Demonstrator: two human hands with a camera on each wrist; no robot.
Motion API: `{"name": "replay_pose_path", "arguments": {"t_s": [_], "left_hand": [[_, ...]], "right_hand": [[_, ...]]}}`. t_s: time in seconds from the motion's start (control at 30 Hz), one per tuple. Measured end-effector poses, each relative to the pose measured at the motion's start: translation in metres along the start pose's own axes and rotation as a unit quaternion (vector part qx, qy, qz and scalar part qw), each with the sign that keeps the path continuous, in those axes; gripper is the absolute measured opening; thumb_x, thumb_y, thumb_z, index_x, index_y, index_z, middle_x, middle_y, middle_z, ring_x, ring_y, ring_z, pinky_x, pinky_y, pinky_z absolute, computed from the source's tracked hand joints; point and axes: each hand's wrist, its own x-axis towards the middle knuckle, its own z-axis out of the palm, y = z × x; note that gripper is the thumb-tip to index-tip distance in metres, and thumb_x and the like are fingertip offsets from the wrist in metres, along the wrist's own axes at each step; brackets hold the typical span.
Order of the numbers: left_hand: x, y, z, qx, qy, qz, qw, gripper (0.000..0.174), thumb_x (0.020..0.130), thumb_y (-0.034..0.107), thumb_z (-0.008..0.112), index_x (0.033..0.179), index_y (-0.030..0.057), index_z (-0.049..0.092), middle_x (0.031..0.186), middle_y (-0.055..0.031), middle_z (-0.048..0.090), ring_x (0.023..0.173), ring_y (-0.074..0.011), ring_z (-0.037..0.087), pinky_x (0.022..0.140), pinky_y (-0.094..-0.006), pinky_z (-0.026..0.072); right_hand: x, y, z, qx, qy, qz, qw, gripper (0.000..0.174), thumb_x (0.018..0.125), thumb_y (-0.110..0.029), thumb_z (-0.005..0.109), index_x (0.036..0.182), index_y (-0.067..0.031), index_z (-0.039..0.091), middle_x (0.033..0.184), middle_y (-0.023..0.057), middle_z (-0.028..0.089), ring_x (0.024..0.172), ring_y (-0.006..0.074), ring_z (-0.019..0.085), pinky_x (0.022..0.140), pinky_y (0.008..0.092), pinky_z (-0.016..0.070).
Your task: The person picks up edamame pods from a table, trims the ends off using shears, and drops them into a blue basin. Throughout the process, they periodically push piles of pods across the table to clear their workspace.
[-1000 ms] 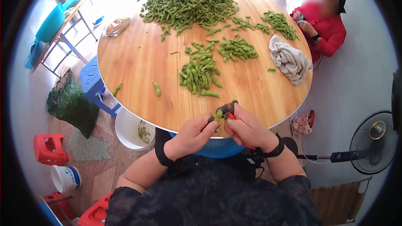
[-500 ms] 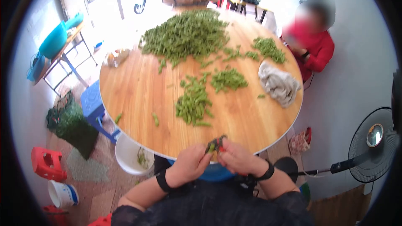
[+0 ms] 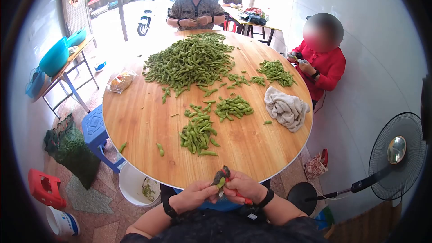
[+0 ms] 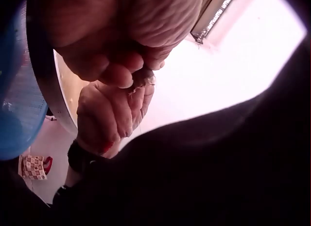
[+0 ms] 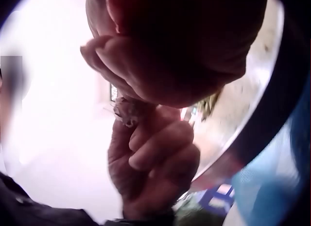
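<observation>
Over the near edge of the round wooden table, the two hands meet. My left hand pinches a green soybean pod between thumb and fingers. My right hand grips a red-handled tool, whose working end is hidden by the fingers. Dark wrapping shows at the fingertips beside the pod. Both wrist views show the curled fingers of the two hands close together, the pod mostly hidden. Just beyond lies a small pile of pods.
A large heap of pods covers the far table, with smaller piles at right. A crumpled cloth lies near the right edge. Below the hands is a blue basin; a white bucket stands left. Other people sit around the table.
The head view has tilted up, so the table and hands sit lower and a person across the table shows. The hands keep holding the pod and the red-handled tool together.
</observation>
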Motion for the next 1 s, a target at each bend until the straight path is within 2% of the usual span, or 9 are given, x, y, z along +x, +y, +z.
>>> {"name": "replay_pose_path", "arguments": {"t_s": [0.1, 0.17, 0.23, 0.33, 0.57, 0.63, 0.73, 0.87, 1.0], "left_hand": [[0.003, 0.012, 0.004, 0.016, 0.035, -0.026, 0.999, 0.018, 0.094, 0.020, 0.055, 0.087, 0.0038, 0.056, 0.069, -0.0007, 0.052, 0.064, -0.0048, 0.046, 0.057, -0.0234, 0.0398], [0.002, 0.023, 0.007, 0.328, 0.165, 0.090, 0.926, 0.020, 0.091, 0.023, 0.062, 0.085, 0.0043, 0.056, 0.062, 0.0033, 0.048, 0.056, -0.0053, 0.044, 0.051, -0.0224, 0.0367], [0.007, 0.015, -0.005, 0.318, 0.177, 0.118, 0.924, 0.025, 0.087, 0.026, 0.067, 0.079, 0.0040, 0.056, 0.058, 0.0042, 0.047, 0.051, -0.0059, 0.041, 0.047, -0.0237, 0.0353], [0.013, 0.011, -0.008, 0.256, 0.133, 0.081, 0.954, 0.025, 0.089, 0.024, 0.065, 0.077, 0.0030, 0.059, 0.058, 0.0033, 0.047, 0.053, -0.0059, 0.040, 0.048, -0.0243, 0.0356], [0.015, 0.021, -0.005, 0.277, 0.116, 0.036, 0.953, 0.036, 0.098, 0.031, 0.047, 0.085, 0.0017, 0.062, 0.056, 0.0029, 0.047, 0.052, -0.0064, 0.042, 0.048, -0.0239, 0.0359], [0.015, 0.022, -0.004, 0.222, 0.097, -0.012, 0.970, 0.038, 0.100, 0.032, 0.044, 0.085, 0.0017, 0.062, 0.056, 0.0018, 0.048, 0.052, -0.0067, 0.044, 0.048, -0.0240, 0.0367], [0.019, 0.022, -0.005, 0.164, 0.098, -0.026, 0.981, 0.039, 0.100, 0.033, 0.041, 0.085, 0.0021, 0.059, 0.056, 0.0002, 0.049, 0.051, -0.0082, 0.047, 0.048, -0.0240, 0.0378], [0.024, 0.017, -0.010, 0.011, 0.108, -0.084, 0.991, 0.032, 0.102, 0.028, 0.038, 0.087, 0.0057, 0.056, 0.067, 0.0001, 0.051, 0.057, -0.0107, 0.048, 0.057, -0.0248, 0.0419], [0.027, 0.014, -0.016, -0.063, 0.058, -0.112, 0.990, 0.028, 0.101, 0.027, 0.040, 0.091, 0.0058, 0.055, 0.070, -0.0007, 0.053, 0.061, -0.0108, 0.050, 0.058, -0.0243, 0.0413]], "right_hand": [[0.004, -0.008, -0.004, -0.074, 0.052, -0.026, 0.996, 0.009, 0.091, -0.008, 0.041, 0.096, -0.0073, 0.049, 0.061, 0.0014, 0.049, 0.039, 0.0106, 0.046, 0.037, 0.0216, 0.0378], [0.004, -0.012, -0.005, -0.178, 0.089, -0.052, 0.979, 0.008, 0.091, -0.009, 0.043, 0.096, -0.0066, 0.049, 0.060, 0.0039, 0.050, 0.040, 0.0162, 0.049, 0.039, 0.0254, 0.0410], [0.007, -0.013, -0.002, -0.551, 0.191, -0.236, 0.777, 0.009, 0.089, -0.011, 0.050, 0.093, -0.0042, 0.049, 0.063, 0.0137, 0.053, 0.052, 0.0329, 0.055, 0.049, 0.0375, 0.0461], [0.014, -0.006, 0.008, -0.615, 0.159, -0.268, 0.725, 0.013, 0.086, -0.013, 0.055, 0.092, -0.0027, 0.049, 0.069, 0.0217, 0.054, 0.066, 0.0427, 0.056, 0.057, 0.0456, 0.0461], [0.024, -0.008, -0.011, -0.626, 0.115, -0.284, 0.717, 0.012, 0.088, -0.014, 0.053, 0.091, -0.0032, 0.047, 0.071, 0.0183, 0.058, 0.059, 0.0350, 0.059, 0.051, 0.0408, 0.0457], [0.015, -0.028, 0.006, -0.417, 0.100, -0.050, 0.902, 0.013, 0.093, -0.016, 0.049, 0.092, -0.0038, 0.046, 0.069, 0.0108, 0.059, 0.049, 0.0202, 0.056, 0.045, 0.0331, 0.0433], [0.022, -0.020, -0.008, -0.319, 0.100, -0.063, 0.940, 0.014, 0.096, -0.018, 0.046, 0.092, -0.0046, 0.045, 0.069, 0.0048, 0.058, 0.046, 0.0085, 0.051, 0.042, 0.0267, 0.0401], [0.026, -0.020, -0.011, -0.402, 0.125, -0.081, 0.903, 0.016, 0.094, -0.018, 0.049, 0.091, -0.0037, 0.045, 0.069, 0.0103, 0.058, 0.050, 0.0181, 0.056, 0.046, 0.0319, 0.0433], [0.024, -0.016, -0.014, -0.565, 0.153, -0.205, 0.784, 0.020, 0.090, -0.019, 0.055, 0.092, -0.0016, 0.045, 0.071, 0.0186, 0.055, 0.062, 0.0331, 0.057, 0.057, 0.0392, 0.0453]]}}
